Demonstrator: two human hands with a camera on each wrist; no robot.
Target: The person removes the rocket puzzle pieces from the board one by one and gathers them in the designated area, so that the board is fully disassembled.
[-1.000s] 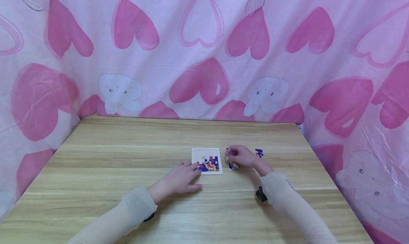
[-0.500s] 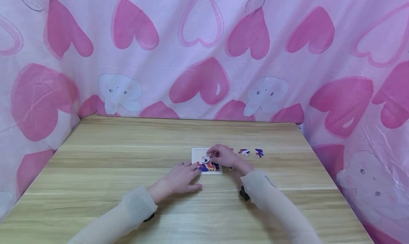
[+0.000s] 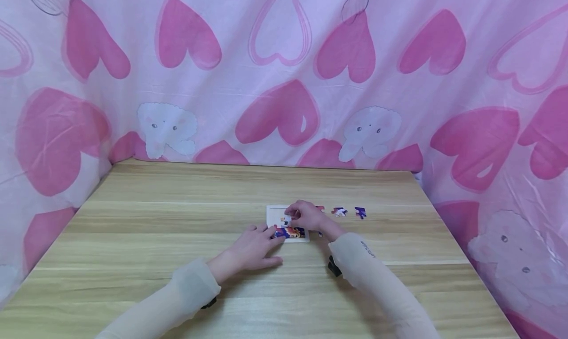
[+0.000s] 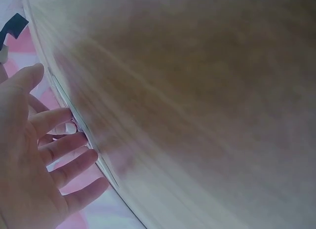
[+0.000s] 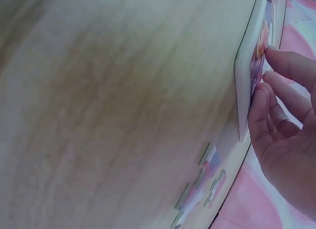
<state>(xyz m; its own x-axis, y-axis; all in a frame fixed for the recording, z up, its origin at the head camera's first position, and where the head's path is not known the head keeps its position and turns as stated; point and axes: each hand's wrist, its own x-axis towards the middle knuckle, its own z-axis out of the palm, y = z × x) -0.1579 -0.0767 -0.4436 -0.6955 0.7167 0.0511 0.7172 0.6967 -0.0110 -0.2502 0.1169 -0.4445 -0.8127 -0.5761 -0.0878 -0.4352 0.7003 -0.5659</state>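
Observation:
A white-bordered jigsaw puzzle board (image 3: 272,211) lies on the table, its near part filled with purple and orange picture pieces (image 3: 290,232). My left hand (image 3: 253,247) lies with fingers spread, their tips at the board's left border. Over the board's right side, my right hand (image 3: 309,215) pinches a puzzle piece between thumb and fingers, the piece mostly hidden by them. In the right wrist view, the thumb and fingertips of the right hand (image 5: 284,105) are right at the picture surface. The left hand (image 4: 44,155) shows its fingers stretched toward the board edge in the left wrist view.
Loose puzzle pieces lie right of the board: a white and purple one (image 3: 339,212), a purple one (image 3: 360,212), and others partly behind the right hand. The wooden table (image 3: 177,196) meets a pink heart-patterned curtain (image 3: 275,107) at the back and sides.
My right hand has moved left from the loose pieces to the board, carrying a puzzle piece, and has shifted only slightly since half a second ago. The left hand stays nearly still.

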